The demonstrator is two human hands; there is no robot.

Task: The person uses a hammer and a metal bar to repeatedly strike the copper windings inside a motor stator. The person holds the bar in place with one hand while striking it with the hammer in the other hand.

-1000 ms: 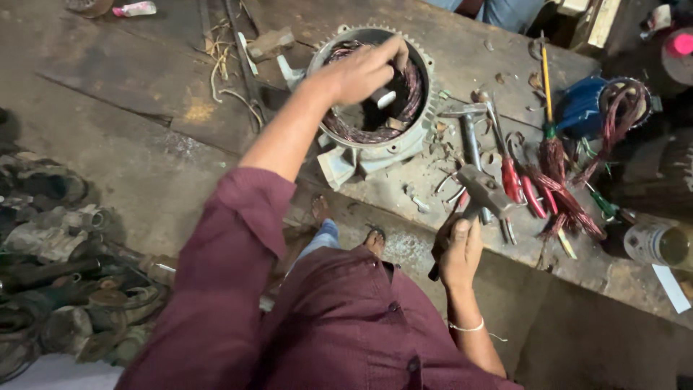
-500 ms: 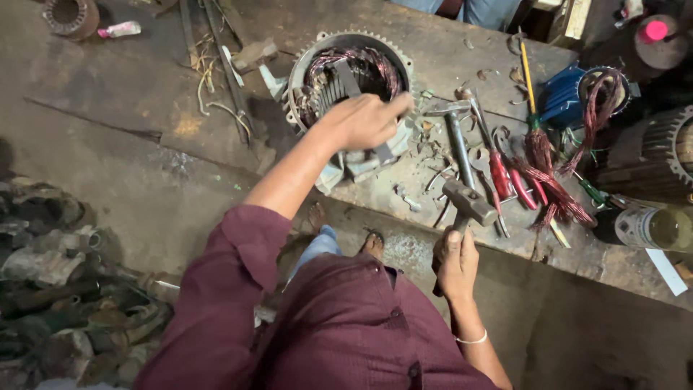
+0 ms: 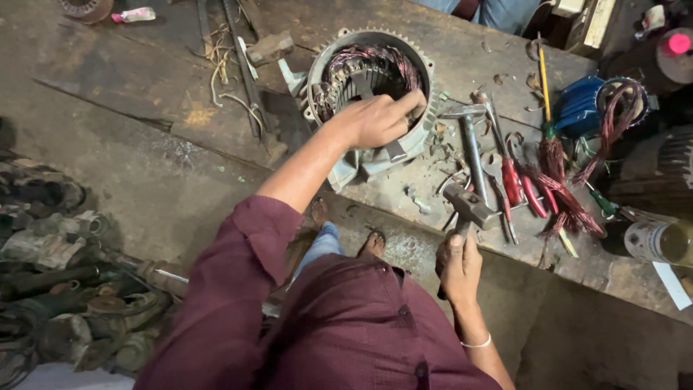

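Observation:
A round grey motor stator [image 3: 339, 58] with reddish copper windings inside stands on the worn workbench [image 3: 130, 79]. My left hand [image 3: 375, 119] grips its near rim, fingers curled over the edge. My right hand [image 3: 456, 269] is lower, at the bench's front edge, closed around the handle of a hammer [image 3: 469, 206] whose metal head rests on the bench. I wear a maroon shirt with the left sleeve rolled up.
Red-handled pliers [image 3: 516, 184], another hammer [image 3: 469, 137], a screwdriver [image 3: 545, 87], loose copper wire [image 3: 570, 195], a blue part [image 3: 581, 105] and a bottle [image 3: 660, 242] lie at the right. Scrap metal parts [image 3: 50, 289] are piled on the floor at left. Another person's legs [image 3: 498, 11] show at the top.
My left hand slid from inside the stator to its near rim. The right hand with the hammer stayed at the bench edge. The camera shifted, so the stator's bore shows more.

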